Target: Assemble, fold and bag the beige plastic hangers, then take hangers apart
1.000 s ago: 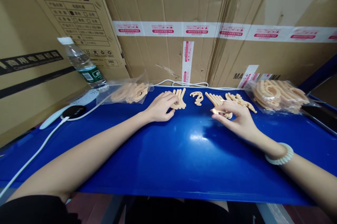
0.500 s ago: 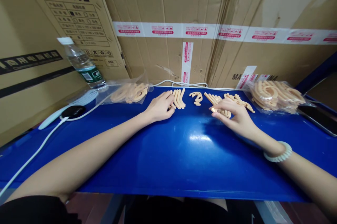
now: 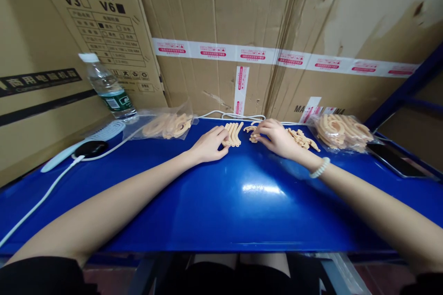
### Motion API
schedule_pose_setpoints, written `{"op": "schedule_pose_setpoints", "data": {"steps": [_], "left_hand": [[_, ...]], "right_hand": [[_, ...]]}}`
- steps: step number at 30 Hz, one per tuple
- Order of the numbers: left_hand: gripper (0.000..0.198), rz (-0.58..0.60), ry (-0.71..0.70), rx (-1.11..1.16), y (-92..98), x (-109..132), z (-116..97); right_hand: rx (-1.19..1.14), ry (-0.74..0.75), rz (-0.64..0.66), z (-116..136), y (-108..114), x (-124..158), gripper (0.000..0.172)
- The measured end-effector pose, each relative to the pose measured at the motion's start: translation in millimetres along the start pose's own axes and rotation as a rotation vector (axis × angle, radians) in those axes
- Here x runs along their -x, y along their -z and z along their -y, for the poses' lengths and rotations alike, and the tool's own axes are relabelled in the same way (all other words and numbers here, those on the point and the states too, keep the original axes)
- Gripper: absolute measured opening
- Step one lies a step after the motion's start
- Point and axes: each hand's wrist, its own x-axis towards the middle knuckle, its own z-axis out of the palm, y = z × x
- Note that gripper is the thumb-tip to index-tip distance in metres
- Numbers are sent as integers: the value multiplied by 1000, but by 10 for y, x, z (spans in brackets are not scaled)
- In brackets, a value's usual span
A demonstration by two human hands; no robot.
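My left hand (image 3: 210,144) rests at the left end of a row of curved beige strips (image 3: 234,134), its bent fingers and thumb closed around the nearest strip, which is mostly hidden. My right hand (image 3: 278,140) is over the small group of curved beige pieces (image 3: 248,128) just right of that row. Its thumb and fingertips pinch a small beige piece (image 3: 254,138), low by the table; whether it touches the group I cannot tell. Beside the right wrist, more beige pieces (image 3: 302,138) lie in a loose pile, partly covered by the hand.
Clear bags of beige pieces lie left (image 3: 168,125) and right (image 3: 342,131). A phone (image 3: 394,160) is at the right. At left are a water bottle (image 3: 112,92), a light-blue brush (image 3: 83,142) and a black cabled puck (image 3: 92,148). Cardboard boxes (image 3: 214,9) wall the back.
My right hand has moved left, from the right-hand strips to the small middle group, its fingers still pinched. My left hand has stayed by its row. The camera view has shifted slightly.
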Motion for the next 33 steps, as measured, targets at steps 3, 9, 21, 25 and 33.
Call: {"op": "schedule_pose_setpoints", "data": {"steps": [3, 9, 21, 25, 33], "left_hand": [[8, -9, -20, -2, 17, 6, -23], [6, -33, -62, -1, 31, 11, -36], [41, 166, -111, 105, 0, 4, -83], [57, 307, -80, 77, -2, 6, -99], [62, 449, -39, 48, 10, -12, -130]], "right_hand": [[-30, -26, 62, -91, -160, -156, 18], [-102, -38, 107, -260, 28, -133, 31], [65, -189, 205, -807, 429, 971, 58], [121, -227, 244, -868, 284, 1124, 60], [197, -349, 261, -1009, 398, 1116, 61]]}}
